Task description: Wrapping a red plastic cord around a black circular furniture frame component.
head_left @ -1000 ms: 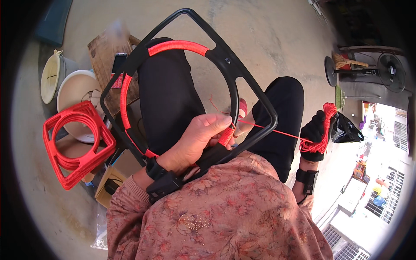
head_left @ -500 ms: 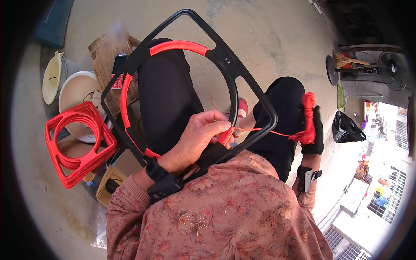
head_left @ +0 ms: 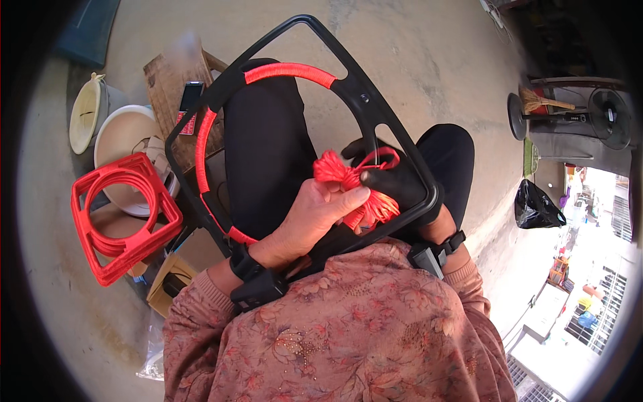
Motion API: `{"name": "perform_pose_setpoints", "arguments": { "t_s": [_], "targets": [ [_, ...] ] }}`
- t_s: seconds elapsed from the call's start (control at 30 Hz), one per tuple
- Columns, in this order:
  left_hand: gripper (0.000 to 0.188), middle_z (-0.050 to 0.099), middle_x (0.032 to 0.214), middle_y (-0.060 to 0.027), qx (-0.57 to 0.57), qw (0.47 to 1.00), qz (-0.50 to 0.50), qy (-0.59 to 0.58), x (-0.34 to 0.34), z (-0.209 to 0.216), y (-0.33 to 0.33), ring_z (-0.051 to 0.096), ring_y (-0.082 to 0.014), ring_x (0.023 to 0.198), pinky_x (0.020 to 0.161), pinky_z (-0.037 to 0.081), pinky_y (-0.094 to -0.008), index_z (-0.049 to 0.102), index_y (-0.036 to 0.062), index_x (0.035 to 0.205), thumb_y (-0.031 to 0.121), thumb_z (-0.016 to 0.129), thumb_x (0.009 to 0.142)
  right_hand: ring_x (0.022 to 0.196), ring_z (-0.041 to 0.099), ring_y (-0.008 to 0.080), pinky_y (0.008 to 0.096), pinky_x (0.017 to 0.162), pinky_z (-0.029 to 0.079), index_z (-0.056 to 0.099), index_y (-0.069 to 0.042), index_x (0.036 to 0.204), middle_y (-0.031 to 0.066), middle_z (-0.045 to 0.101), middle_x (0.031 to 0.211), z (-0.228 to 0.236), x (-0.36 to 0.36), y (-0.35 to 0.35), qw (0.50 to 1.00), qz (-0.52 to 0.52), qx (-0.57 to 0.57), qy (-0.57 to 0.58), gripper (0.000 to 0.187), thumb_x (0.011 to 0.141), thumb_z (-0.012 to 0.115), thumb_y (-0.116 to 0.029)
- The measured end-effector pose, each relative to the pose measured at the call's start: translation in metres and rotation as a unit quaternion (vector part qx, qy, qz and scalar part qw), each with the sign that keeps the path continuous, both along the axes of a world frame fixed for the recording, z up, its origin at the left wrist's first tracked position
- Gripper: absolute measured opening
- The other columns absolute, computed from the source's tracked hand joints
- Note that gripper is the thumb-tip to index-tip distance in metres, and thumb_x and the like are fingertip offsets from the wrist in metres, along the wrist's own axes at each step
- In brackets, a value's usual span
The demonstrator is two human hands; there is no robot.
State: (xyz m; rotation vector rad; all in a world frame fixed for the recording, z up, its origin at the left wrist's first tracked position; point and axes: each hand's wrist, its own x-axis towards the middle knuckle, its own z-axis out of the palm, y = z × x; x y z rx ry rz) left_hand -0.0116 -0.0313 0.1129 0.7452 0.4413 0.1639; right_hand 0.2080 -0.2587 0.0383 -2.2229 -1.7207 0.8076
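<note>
A black frame [head_left: 410, 145] with pointed corners and a round inner ring lies across my lap, its ring wrapped in red cord [head_left: 290, 69] along several stretches. A tied bundle of red cord [head_left: 348, 176] is at the ring's right side, between my hands. My bare left hand [head_left: 320, 213] grips the bundle's left side, thumb on top and fingertips partly hidden behind the cord. My right hand [head_left: 392, 182], in a black glove, closes on the bundle's middle from the right. Part of this hand is behind the frame.
Red square frames with round openings [head_left: 100, 266] lean in a stack at left. Behind them stand a cream basin [head_left: 110, 151], a bucket [head_left: 82, 127] and a wooden stool [head_left: 161, 87] bearing a phone [head_left: 191, 98]. At right are a black plastic bag [head_left: 536, 204] and a fan [head_left: 608, 117].
My right hand has swung left with the cord bundle, from beyond my right knee to the ring. The taut strand no longer shows. My left hand has closed on the bundle.
</note>
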Motion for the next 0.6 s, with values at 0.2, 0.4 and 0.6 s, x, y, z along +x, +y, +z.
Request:
{"name": "perform_pose_setpoints", "arguments": {
  "t_s": [0.2,0.4,0.6],
  "targets": [
    [0.035,0.067,0.079,-0.0085,-0.087,0.995,-0.015,0.049,-0.001,-0.007,0.004,0.062,-0.0125,0.065,0.062,0.048,-0.0244,0.063,-0.0008,0.093,0.031,0.048,0.097,0.117,0.054,0.0234,0.0314,0.099,0.043,0.049,-0.002,0.13,0.0148,0.055,0.129,0.018,-0.016,0.029,0.988,-0.077,0.035,0.126,0.046,0.084,0.052,0.0],
    [0.034,0.066,0.079,-0.0108,-0.152,0.985,-0.065,0.056,-0.001,-0.005,0.008,0.062,-0.0155,0.069,0.07,0.049,-0.0265,0.064,-0.0027,0.095,0.025,0.044,0.095,0.118,0.054,0.0232,0.0319,0.1,0.043,0.048,-0.001,0.131,0.015,0.054,0.13,0.037,-0.029,0.045,0.952,-0.167,0.073,0.245,0.047,0.084,0.051,-0.002],
    [0.034,0.065,0.08,-0.0118,-0.145,0.985,-0.08,0.041,-0.005,-0.005,0.008,0.062,-0.0168,0.07,0.072,0.049,-0.0271,0.063,-0.0047,0.094,0.024,0.046,0.093,0.121,0.047,0.0343,0.0404,0.106,0.036,0.053,-0.003,0.124,0.0195,0.053,0.125,0.051,0.0,-0.026,0.926,-0.068,0.042,-0.369,0.04,0.084,0.05,-0.005]
  ]
}}
